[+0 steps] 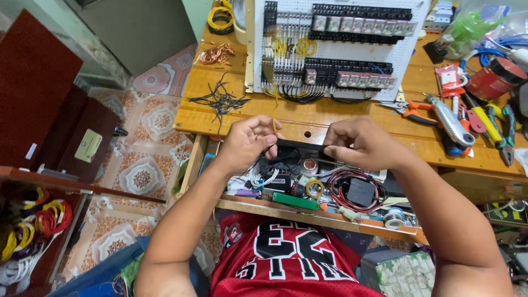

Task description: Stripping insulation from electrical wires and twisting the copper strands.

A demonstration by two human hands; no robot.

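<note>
My left hand (248, 141) and my right hand (357, 142) are held close together at the front edge of the wooden bench (308, 118). Between them they pinch a thin black strip or wire (300, 145) stretched from one hand to the other. A short yellow wire end (274, 124) sticks up from my left fingers. Behind the hands a white perforated panel (335, 44) lies on the bench, fitted with rows of black terminal blocks and relays, with yellow and black wires. I wear a red jersey (286, 258).
An open drawer (313, 192) below my hands holds tape rolls, cable coils and small parts. Pliers, crimpers and screwdrivers (462, 121) lie at the right. Black wire offcuts (220, 100) and copper scraps (217, 54) lie at the left. Wire coils (38, 225) hang lower left, above tiled floor.
</note>
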